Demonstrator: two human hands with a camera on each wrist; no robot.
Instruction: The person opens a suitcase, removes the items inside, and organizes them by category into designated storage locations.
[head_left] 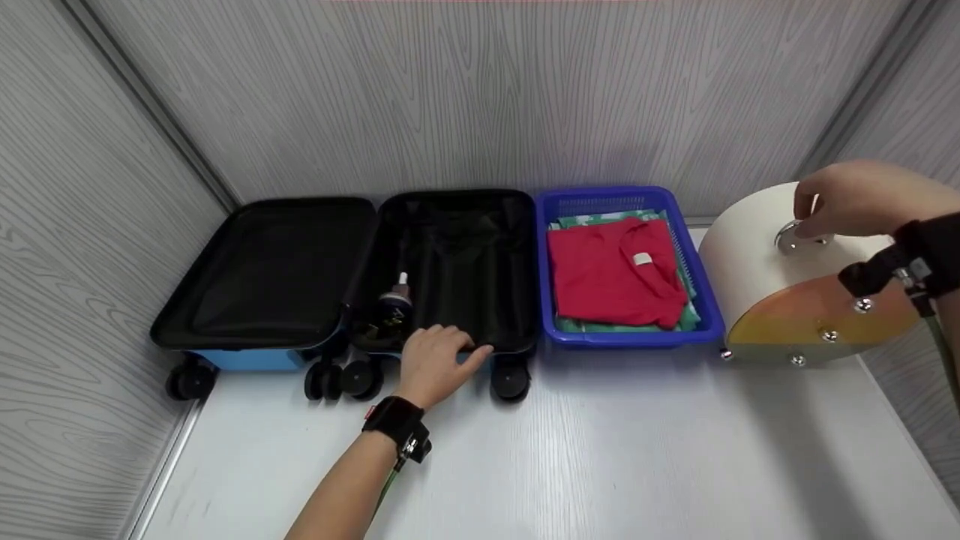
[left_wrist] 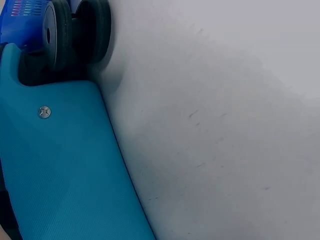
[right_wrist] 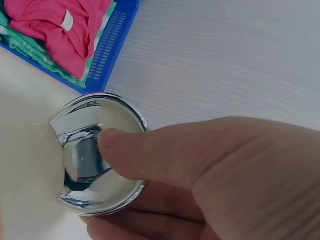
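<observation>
An open blue suitcase with black lining lies in two halves, the left half (head_left: 277, 270) and the right half (head_left: 480, 247). My left hand (head_left: 435, 367) rests on the front rim of the right half, its thumb spread along the edge. Inside that half, beyond my fingers, is a dark bottle (head_left: 396, 307) with a pale tip. At the far right stands a rounded cream box (head_left: 739, 240) with a striped front. My right hand (head_left: 862, 199) pinches a round chrome handle (right_wrist: 125, 112) on it, thumb on the inner face; the other fingertips are hidden behind.
Between suitcase and box sits a blue basket (head_left: 630, 341) holding a folded red shirt (head_left: 600, 277) over green patterned cloth (head_left: 577, 326). Black wheels (head_left: 510, 379) stick out at the suitcase's front. Chrome knobs (head_left: 829, 335) stud the box's front. Grey panels (head_left: 450, 90) enclose the white surface (head_left: 585, 450).
</observation>
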